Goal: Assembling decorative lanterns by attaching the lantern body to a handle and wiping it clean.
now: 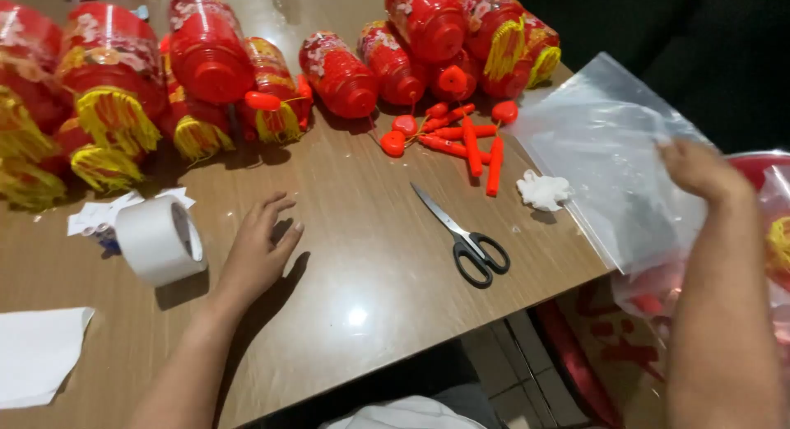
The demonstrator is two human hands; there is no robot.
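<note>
My left hand [262, 250] is lying palm down on the brown wooden table [362, 314], fingers spread and released, gripping nothing. It is sitting just beside the one roll of white tape [159, 239], apart from it.

My right hand [699, 170] is reaching over the table's right edge and touching the one clear plastic zip bag [605, 153]. The fingertips are blurring against the film, so I cannot tell whether they are pinching it or only pressing on it. The bag is lying partly on the table corner and partly hanging past it; through the film I am seeing only the table, so its contents cannot be told.

Count, table surface: one pair of black-handled scissors [465, 240], lying closed, between my two hands. One small crumpled white wad [543, 190], just beside the bag's left edge. Roughly eight loose red plastic sticks with heart-shaped ends [457, 133], piled above the scissors; they are overlapping, so the count is approximate. About ten or more red plastic lanterns with yellow tassels [206, 55], lying on their sides along the far edge; they are crowding together, exact number not readable.

One white paper sheet [37, 355] is resting at the near left corner. A red basin rim [761, 166] is showing beyond my right wrist, holding more bagged red items, uncounted.
</note>
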